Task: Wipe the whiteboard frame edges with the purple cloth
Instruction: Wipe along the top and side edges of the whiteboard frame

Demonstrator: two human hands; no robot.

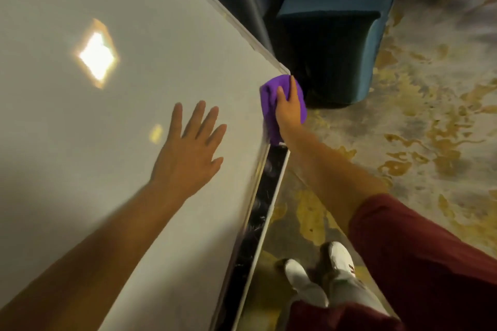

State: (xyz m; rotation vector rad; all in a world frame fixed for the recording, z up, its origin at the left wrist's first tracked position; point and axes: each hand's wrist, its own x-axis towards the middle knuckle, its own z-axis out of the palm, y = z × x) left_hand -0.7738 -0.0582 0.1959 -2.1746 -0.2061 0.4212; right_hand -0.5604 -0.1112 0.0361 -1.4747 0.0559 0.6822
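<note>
The whiteboard [80, 21] was smooth and glossy, throwing back a bright patch of ceiling light. Its frame edge [252, 40] looked like pale brushed metal with a dull sheen, and the tray [266, 196] below it was dark and shiny (smudged with marks). The purple cloth [269, 94] was soft and matt, a fleecy microfibre by the look of it. The blue armchair [336, 21] wore a velvety fabric. The floor [416, 129] seemed a matt, mottled carpet. The maroon sleeve [416, 250] was plain woven cloth.
</note>
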